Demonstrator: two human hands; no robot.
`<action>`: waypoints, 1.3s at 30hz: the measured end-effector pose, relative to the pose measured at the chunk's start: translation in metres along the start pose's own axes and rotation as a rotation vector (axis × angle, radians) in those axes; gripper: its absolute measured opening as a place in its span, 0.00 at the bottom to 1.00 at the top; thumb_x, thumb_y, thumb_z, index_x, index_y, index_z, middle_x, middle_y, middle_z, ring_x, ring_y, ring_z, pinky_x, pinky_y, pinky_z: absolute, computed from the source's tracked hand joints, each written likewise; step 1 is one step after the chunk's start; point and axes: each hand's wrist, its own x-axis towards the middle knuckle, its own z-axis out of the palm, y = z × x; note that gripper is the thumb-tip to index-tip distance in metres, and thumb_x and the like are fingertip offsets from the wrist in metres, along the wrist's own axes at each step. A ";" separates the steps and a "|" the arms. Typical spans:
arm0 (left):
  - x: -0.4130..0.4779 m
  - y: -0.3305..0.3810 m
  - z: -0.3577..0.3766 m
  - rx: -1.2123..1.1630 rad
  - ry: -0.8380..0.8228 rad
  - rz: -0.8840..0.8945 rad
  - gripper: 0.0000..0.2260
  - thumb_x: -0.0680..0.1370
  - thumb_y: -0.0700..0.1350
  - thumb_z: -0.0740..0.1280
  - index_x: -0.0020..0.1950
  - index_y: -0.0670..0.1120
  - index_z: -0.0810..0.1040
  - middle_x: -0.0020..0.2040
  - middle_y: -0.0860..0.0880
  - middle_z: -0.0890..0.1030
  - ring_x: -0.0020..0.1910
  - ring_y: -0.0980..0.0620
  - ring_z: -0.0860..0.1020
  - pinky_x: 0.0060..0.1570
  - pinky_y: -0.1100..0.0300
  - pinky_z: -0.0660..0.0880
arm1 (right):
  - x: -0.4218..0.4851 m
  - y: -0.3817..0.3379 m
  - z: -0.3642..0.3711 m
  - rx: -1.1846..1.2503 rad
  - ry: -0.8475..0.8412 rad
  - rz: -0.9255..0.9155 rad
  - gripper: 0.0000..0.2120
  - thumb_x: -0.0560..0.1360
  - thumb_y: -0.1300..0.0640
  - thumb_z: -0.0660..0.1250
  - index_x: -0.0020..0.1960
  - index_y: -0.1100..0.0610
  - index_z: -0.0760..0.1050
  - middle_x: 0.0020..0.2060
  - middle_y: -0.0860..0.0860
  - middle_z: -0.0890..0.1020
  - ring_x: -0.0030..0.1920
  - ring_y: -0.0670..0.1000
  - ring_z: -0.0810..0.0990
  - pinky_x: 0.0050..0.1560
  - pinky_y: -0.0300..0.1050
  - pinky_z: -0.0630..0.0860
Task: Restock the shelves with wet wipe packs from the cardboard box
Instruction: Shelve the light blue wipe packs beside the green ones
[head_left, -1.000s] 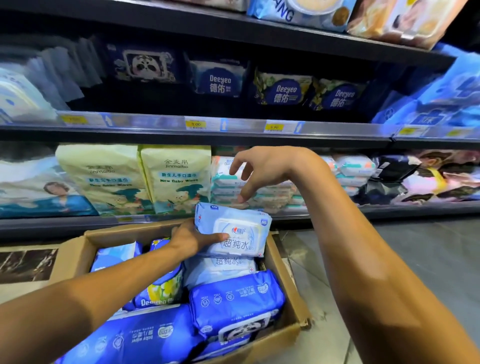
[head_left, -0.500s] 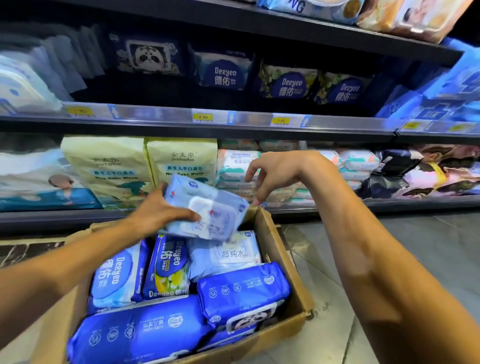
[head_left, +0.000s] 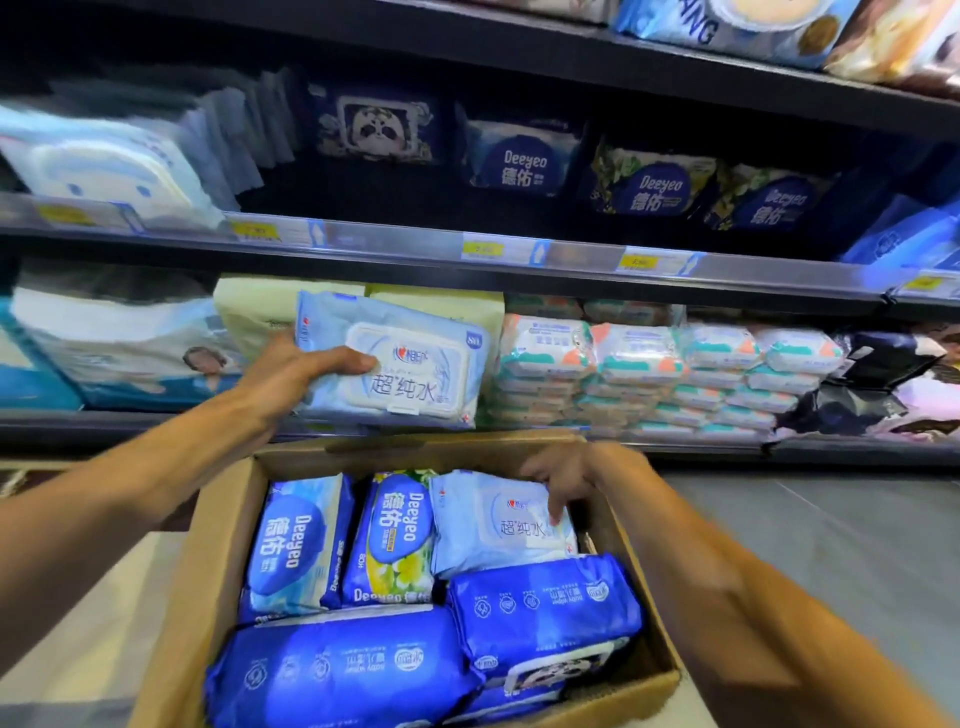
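My left hand (head_left: 296, 376) grips a light blue wet wipe pack (head_left: 410, 364) by its left end and holds it up in front of the lower shelf (head_left: 857, 452), before the pale green packs (head_left: 436, 299). The open cardboard box (head_left: 218, 545) stands below, full of blue packs. My right hand (head_left: 566, 475) reaches into the box's far right corner, fingers curled over the edge of a second light blue pack (head_left: 498, 525). Beside that pack stand a Deeyeo pack with yellow flowers (head_left: 395, 540) and a blue Deeyeo pack (head_left: 293, 545).
Stacks of white-and-teal wipe packs (head_left: 649, 374) fill the lower shelf to the right. The upper shelf (head_left: 519, 252) carries dark Deeyeo packs (head_left: 519, 156) behind a rail of price tags. Large dark blue packs (head_left: 343, 670) lie at the box's near end. Grey floor (head_left: 857, 545) is at right.
My left hand has lifted the light blue pack out of the box up to the lower shelf. My right hand has come down from the shelf into the box onto another pack.
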 end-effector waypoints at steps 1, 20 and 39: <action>0.001 -0.001 0.003 0.008 -0.005 -0.002 0.34 0.52 0.49 0.81 0.57 0.43 0.83 0.51 0.46 0.87 0.49 0.45 0.86 0.45 0.57 0.83 | 0.002 0.000 0.007 -0.020 -0.003 0.013 0.42 0.68 0.58 0.80 0.77 0.50 0.66 0.76 0.49 0.70 0.74 0.56 0.70 0.70 0.49 0.70; -0.003 0.008 0.007 -0.142 0.038 -0.038 0.47 0.39 0.59 0.84 0.56 0.43 0.83 0.49 0.45 0.87 0.45 0.47 0.87 0.37 0.61 0.81 | 0.009 0.001 0.005 0.087 -0.048 -0.001 0.32 0.58 0.40 0.83 0.55 0.44 0.72 0.61 0.50 0.79 0.55 0.51 0.80 0.55 0.54 0.80; 0.009 0.061 0.045 -0.436 0.111 -0.001 0.32 0.59 0.52 0.77 0.62 0.45 0.82 0.57 0.44 0.85 0.50 0.45 0.84 0.42 0.55 0.82 | -0.021 0.030 0.032 0.634 0.111 -0.104 0.44 0.56 0.51 0.85 0.69 0.44 0.70 0.64 0.46 0.75 0.64 0.51 0.78 0.61 0.47 0.80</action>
